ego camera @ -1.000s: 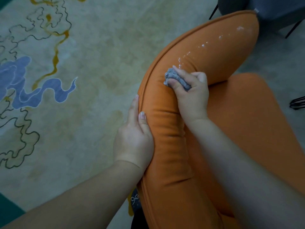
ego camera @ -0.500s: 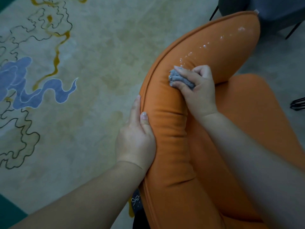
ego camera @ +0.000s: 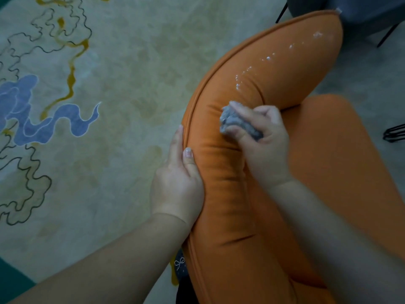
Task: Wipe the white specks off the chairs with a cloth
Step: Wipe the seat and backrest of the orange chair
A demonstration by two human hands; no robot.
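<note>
An orange upholstered chair point(ego camera: 230, 205) fills the right half of the head view, its curved backrest running from bottom centre to top right. A trail of white specks point(ego camera: 269, 58) runs along the upper backrest, from near the top end down to about a hand's width above the cloth. My right hand point(ego camera: 260, 139) is shut on a bunched grey cloth point(ego camera: 235, 122) and presses it against the backrest's inner face. My left hand point(ego camera: 177, 183) grips the backrest's outer edge, thumb lying on the orange fabric.
A pale rug point(ego camera: 98, 150) with blue, gold and black wavy lines covers the floor on the left. A dark grey chair point(ego camera: 350, 9) with thin black legs stands at the top right. Black wire legs point(ego camera: 394, 133) show at the right edge.
My right hand has slid the cloth down the backrest, away from the specks and toward me. The left hand has kept its grip on the edge.
</note>
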